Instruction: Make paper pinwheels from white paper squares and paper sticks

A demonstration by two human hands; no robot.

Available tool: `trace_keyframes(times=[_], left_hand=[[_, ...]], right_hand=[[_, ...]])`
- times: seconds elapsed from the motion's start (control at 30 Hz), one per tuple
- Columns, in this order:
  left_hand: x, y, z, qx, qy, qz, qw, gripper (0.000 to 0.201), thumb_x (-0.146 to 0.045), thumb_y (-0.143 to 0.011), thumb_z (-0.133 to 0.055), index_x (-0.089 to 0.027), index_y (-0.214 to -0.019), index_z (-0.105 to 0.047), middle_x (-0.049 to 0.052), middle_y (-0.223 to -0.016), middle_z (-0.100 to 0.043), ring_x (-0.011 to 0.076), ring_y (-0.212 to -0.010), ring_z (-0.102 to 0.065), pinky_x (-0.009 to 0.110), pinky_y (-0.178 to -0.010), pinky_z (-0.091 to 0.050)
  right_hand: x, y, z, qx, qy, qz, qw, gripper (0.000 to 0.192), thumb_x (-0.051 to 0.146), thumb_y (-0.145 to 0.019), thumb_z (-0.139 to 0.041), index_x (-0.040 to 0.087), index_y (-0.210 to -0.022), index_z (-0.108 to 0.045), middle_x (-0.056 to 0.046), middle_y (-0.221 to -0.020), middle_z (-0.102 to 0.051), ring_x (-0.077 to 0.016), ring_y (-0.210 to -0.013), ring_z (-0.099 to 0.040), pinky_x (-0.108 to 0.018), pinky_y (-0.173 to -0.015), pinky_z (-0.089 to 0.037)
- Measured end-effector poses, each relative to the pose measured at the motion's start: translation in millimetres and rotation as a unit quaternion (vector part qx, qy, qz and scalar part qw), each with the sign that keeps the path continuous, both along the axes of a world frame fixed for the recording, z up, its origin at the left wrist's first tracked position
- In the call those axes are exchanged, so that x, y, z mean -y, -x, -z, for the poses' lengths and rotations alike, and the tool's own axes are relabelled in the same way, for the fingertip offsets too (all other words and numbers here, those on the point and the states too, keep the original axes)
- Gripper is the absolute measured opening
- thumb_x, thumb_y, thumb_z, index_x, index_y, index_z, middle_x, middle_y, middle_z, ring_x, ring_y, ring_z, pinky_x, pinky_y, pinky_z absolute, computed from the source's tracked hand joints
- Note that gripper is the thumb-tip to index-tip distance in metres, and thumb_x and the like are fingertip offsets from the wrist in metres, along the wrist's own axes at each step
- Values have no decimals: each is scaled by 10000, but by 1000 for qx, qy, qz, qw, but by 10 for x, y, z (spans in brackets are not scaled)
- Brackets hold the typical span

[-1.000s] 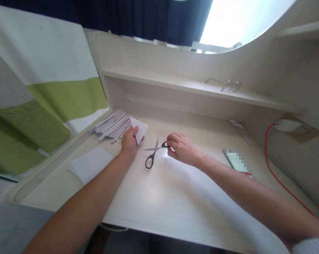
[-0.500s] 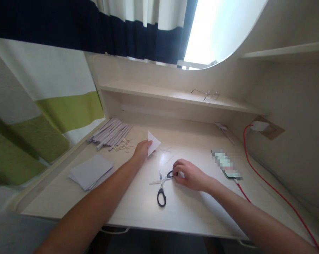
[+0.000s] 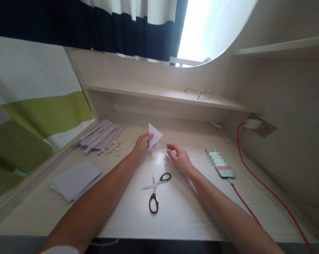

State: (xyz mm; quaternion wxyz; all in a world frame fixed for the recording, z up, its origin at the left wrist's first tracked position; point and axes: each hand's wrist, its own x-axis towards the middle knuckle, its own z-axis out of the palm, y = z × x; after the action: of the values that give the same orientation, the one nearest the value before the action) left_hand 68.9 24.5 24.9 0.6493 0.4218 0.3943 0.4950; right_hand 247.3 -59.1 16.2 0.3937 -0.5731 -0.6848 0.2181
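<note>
On my far left a bundle of rolled paper sticks (image 3: 102, 135) lies side by side against the worktop's edge, which probably stops them rolling off. Small pale bits (image 3: 115, 149) are scattered just beside their near ends. Nearer me a stack of white sheets (image 3: 77, 179) rests flat, likely put there to stay within reach of my left hand (image 3: 143, 143). That hand is clamped on a folded white triangle (image 3: 155, 136), thumb on its face, by one edge, which leaves the point facing right and uncovered. The scissors (image 3: 154, 185) lie with blades spread between my forearms, seemingly laid down to free my right hand (image 3: 178, 156). Its fingers curve loosely, apart from the thumb; whether they touch the thin scraps nearby I cannot tell. Further right a phone (image 3: 219, 163) lies with a red cable (image 3: 244, 203) at its near end, presumably set aside from the paper.

The pale worktop (image 3: 180, 218) is smooth and shiny under my hands. Around it, a striped curtain (image 3: 45, 113) hangs left, glasses (image 3: 207, 94) sit on the rear shelf (image 3: 148, 90), and a wall socket (image 3: 266, 127) is at right.
</note>
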Motion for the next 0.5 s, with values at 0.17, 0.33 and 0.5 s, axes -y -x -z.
trace_keyframes(times=[0.17, 0.33, 0.5], left_hand=[[445, 166, 5, -23, -42, 101, 994, 312, -441, -826, -744, -134, -878, -726, 70, -805, -712, 215, -708, -656, 324, -632, -546], [696, 196, -28, -56, -91, 105, 989, 343, -460, -786, -754, -185, -986, -710, 10, -705, -674, 174, -627, -608, 261, -571, -451], [844, 229, -64, -146, -208, 85, 964, 685, -251, -716, -830, -256, -1325, -518, 15, -926, -704, 188, -811, -674, 252, -679, -483]], right_hand=[[250, -25, -153, -187, 90, -13, 978, 446, 548, -904, -607, 161, -1116, -673, -115, -979, -760, -211, -788, -733, -328, -649, -576], [376, 63, -175, -301, 136, -40, 943, 374, 522, -754, -783, 160, -758, -690, -48, -714, -728, -158, -614, -674, -282, -591, -530], [409, 29, -112, -374, 137, 1, 917, 353, 497, -753, -806, 164, -735, -692, -42, -720, -733, -137, -596, -645, -286, -623, -521]])
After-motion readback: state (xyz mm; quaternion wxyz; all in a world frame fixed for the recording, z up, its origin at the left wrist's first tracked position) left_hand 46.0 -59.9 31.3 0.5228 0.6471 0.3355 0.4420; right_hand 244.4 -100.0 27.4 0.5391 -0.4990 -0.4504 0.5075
